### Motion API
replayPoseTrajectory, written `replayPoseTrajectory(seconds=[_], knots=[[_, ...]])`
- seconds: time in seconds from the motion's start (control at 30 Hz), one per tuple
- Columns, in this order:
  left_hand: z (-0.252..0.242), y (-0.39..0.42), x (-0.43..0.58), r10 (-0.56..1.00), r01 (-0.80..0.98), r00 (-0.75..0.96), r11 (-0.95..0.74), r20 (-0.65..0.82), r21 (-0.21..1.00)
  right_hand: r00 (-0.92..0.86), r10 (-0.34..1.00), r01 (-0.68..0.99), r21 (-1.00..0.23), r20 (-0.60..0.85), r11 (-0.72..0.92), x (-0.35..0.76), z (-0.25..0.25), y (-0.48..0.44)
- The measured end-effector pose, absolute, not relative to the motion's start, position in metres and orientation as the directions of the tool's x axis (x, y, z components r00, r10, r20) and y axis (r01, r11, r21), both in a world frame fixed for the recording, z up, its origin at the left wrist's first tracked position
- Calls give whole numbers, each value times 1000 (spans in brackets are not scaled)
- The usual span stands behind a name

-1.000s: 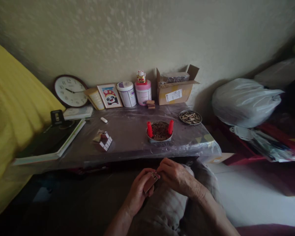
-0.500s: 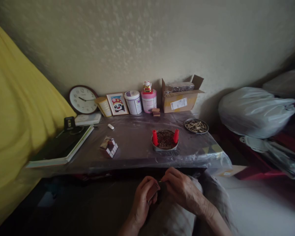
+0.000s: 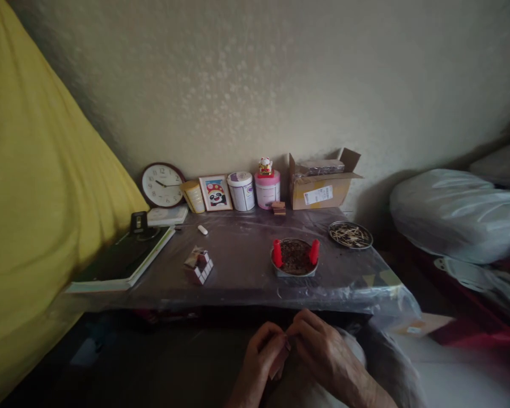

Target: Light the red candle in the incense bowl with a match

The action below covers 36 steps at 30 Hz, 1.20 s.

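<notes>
Left hand: the left hand (image 3: 261, 362) sits low in front of the person, below the bench edge, its grip closed around a small matchbox (image 3: 279, 361), fingers curled over the top so the box stays steady.
Right hand: the right hand (image 3: 323, 354) meets the left one, fingertips pinched at the upper end of the matchbox; whether they pinch a match or only the box I cannot tell, the spot is dark and small.
Matchbox: between both hands, tilted, over the lap, apart from the bench.
Ahead of the hands: a round metal dish (image 3: 295, 271) of dark material stands near the bench's front edge, with two red candles (image 3: 277, 253) upright at its rim, likely set there for easy reach.
Ahead and right: a shallow plate of matchsticks (image 3: 350, 234).
Ahead and left: a small checkered cube toy (image 3: 200, 265); farther left a dark book (image 3: 123, 260).
Far side: wall clock (image 3: 162, 185), framed panda picture (image 3: 215, 193), two tins (image 3: 242, 191), cardboard box (image 3: 321, 186), lined against the wall.
Bench: the bench (image 3: 238, 283) is wrapped in clear plastic, probably to protect its top.
</notes>
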<state>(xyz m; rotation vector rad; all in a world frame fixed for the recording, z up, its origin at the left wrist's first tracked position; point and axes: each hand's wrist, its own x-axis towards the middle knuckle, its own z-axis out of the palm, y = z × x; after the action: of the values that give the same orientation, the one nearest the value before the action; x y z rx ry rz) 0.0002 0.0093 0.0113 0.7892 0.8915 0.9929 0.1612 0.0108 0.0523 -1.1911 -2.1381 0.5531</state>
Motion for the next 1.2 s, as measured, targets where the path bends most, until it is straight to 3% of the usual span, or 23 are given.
replayPoseTrajectory(seconds=[0.23, 0.37, 0.47, 0.57, 0.7, 0.93, 1.07, 1.2], knots=[[17, 11, 2, 932, -449, 272, 344, -240, 825, -236, 932, 392, -851, 276, 351, 152, 44, 10], [19, 11, 2, 937, -471, 268, 330, -224, 818, -35, 958, 198, -937, 286, 287, 147, 31, 10], [21, 12, 0, 947, -444, 217, 310, -235, 841, 123, 967, 30, -975, 222, 219, 146, 24, 8], [22, 16, -2, 943, -435, 134, 333, -305, 837, 186, 958, -26, -974, 219, 227, 142, 22, 5], [21, 19, -3, 929, -479, 68, 349, -363, 805, 147, 911, 160, -918, 385, 362, 135, 23, 1], [19, 19, -1, 962, -586, -15, 213, -273, 782, -115, 754, 540, -597, 646, 594, 119, 13, -5], [14, 20, -1, 963, -531, -26, 213, -267, 820, -172, 711, 594, -504, 681, 627, 116, 0, -4], [11, 21, -5, 969, -501, 1, 215, -248, 838, -144, 730, 585, -538, 668, 607, 122, -2, -1]])
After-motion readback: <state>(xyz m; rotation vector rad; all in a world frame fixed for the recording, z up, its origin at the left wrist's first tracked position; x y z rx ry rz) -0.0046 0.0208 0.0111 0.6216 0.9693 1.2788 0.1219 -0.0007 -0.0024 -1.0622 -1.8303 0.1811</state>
